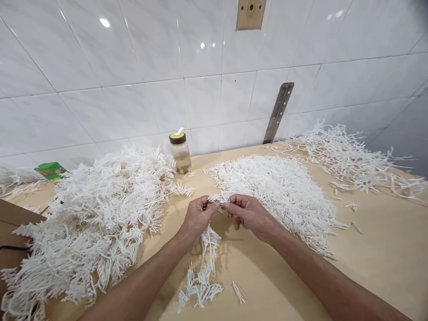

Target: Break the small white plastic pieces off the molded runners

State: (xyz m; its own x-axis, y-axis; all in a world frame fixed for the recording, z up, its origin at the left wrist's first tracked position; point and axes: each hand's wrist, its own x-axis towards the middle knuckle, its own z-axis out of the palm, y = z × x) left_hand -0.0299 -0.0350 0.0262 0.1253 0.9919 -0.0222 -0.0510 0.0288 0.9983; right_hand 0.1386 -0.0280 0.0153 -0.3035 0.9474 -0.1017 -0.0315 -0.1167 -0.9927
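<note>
Near the middle of the view, my left hand pinches a white branching strand that hangs down onto the wooden table. Close beside it, thumb tips nearly touching, my right hand pinches the upper end of the same white piece. The strand's lower part spreads on the table between my forearms. A small loose white bundle lies to its right. Behind my right hand is a flat heap of short white pieces. A taller heap of branching white strands fills the left side.
A jar with a dark and yellow lid stands by the tiled wall. At the back right lies a pile of long thin white strands. A green packet and a brown box are at the left. A metal bracket leans at the wall.
</note>
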